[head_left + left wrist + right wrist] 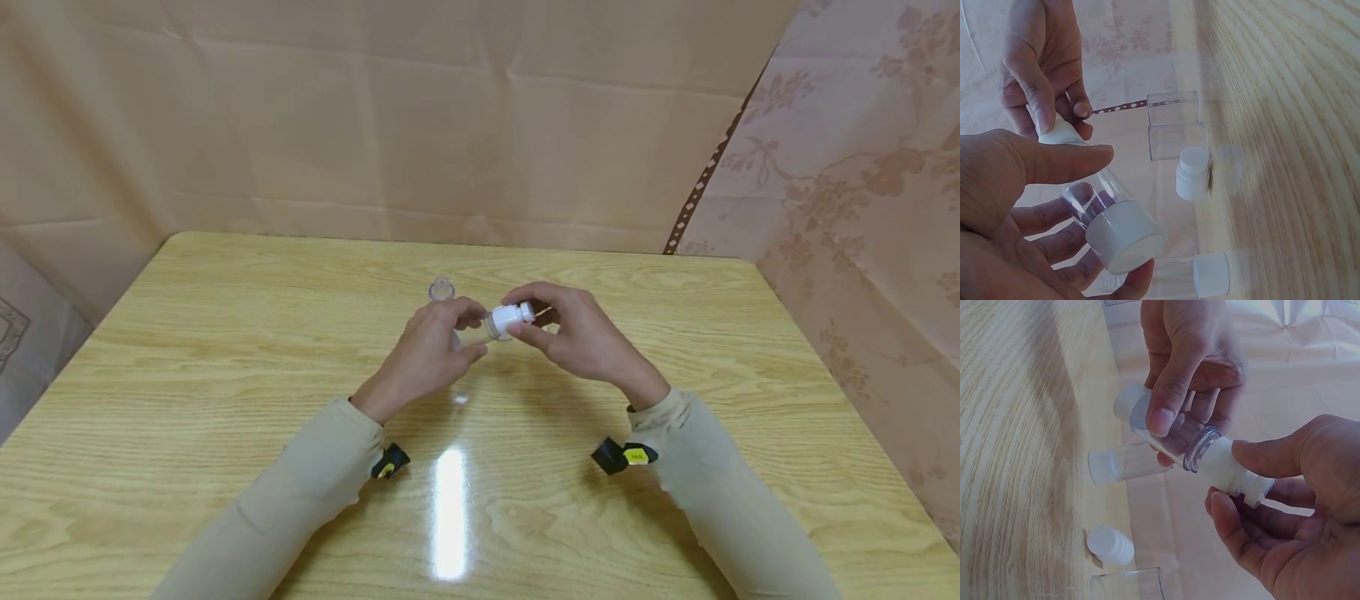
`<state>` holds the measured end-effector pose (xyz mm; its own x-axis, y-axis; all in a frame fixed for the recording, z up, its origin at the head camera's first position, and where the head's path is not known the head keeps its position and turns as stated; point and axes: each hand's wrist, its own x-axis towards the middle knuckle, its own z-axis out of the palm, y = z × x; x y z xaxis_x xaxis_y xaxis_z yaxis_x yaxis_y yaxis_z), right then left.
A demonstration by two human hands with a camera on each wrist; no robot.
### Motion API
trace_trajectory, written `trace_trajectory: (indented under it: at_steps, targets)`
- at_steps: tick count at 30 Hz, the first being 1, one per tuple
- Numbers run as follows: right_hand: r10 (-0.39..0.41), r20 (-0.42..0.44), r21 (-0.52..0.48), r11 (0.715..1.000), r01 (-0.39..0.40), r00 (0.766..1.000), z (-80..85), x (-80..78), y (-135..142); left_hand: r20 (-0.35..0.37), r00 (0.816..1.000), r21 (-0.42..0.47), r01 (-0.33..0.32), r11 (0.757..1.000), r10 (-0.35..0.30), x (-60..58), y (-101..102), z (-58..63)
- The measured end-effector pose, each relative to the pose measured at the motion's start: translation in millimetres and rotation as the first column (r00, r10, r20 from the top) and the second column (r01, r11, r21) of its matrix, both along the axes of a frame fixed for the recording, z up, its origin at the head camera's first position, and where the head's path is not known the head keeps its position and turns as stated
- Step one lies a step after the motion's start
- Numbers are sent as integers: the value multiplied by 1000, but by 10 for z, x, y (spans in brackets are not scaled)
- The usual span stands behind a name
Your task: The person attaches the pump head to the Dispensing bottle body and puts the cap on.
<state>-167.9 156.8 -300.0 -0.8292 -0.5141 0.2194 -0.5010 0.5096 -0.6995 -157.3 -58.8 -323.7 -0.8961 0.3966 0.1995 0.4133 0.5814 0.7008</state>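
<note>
In the head view my left hand (431, 346) holds a clear bottle (474, 336), tilted above the table. Its white base (1125, 237) faces the left wrist camera, with thumb and fingers curled round the transparent body. At the other end, a white pump top (510, 317) meets the ringed neck of the bottle (1200, 450). My right hand (581, 333) pinches this pump top between thumb and fingers. Whether the top is screwed down or only set on the neck, I cannot tell. Just beyond my left hand stands a second clear bottle (441, 289).
A white pump top (1192, 174) stands on the wooden table (225, 417) beside clear cylindrical caps (1175, 142). The second bottle's white base (1104, 467) rests close by. Behind the table hangs a beige cloth (420, 125); floral cloth (862, 208) hangs at the right.
</note>
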Motion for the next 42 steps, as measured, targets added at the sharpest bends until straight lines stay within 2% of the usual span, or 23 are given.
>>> trace_trajectory:
  at_steps: [13, 23, 28, 42]
  targets:
    - [-35, 27, 42, 999, 34, 999, -1, -15, 8, -20, 1000, -11, 4, 1000, -4, 3, 3, -11]
    - [26, 28, 73, 997, -28, 999, 31, -5, 47, -6, 1000, -10, 3, 1000, -3, 0, -5, -9]
    - [33, 28, 79, 996, -35, 999, 20, -11, 49, -21, 1000, -8, 5, 1000, -5, 2, -4, -9]
    - [-15, 87, 104, 995, 6, 996, 24, -12, 31, -8, 1000, 2, 2, 1000, -2, 2, 11, -31]
